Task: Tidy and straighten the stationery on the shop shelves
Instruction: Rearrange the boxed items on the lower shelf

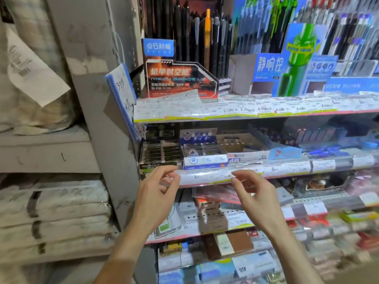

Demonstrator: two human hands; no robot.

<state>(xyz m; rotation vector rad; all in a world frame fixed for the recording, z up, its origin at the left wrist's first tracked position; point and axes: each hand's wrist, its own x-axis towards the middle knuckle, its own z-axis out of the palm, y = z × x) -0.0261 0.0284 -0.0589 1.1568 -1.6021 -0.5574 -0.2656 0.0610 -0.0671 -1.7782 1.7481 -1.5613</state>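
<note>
Both hands, the left hand [158,189] and right hand [254,193], are seemingly pinching the clear plastic price-label strip [207,176] fronting the middle shelf, squaring it below the near-left white-and-blue eraser box [202,154].

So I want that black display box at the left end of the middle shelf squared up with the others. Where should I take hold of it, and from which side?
Grip the black display box by its two front corners, coming straight in from the front over the price strip. The shelf upright seems to crowd its left side and the blue and white box sits against its right, so only the front is open.
</note>
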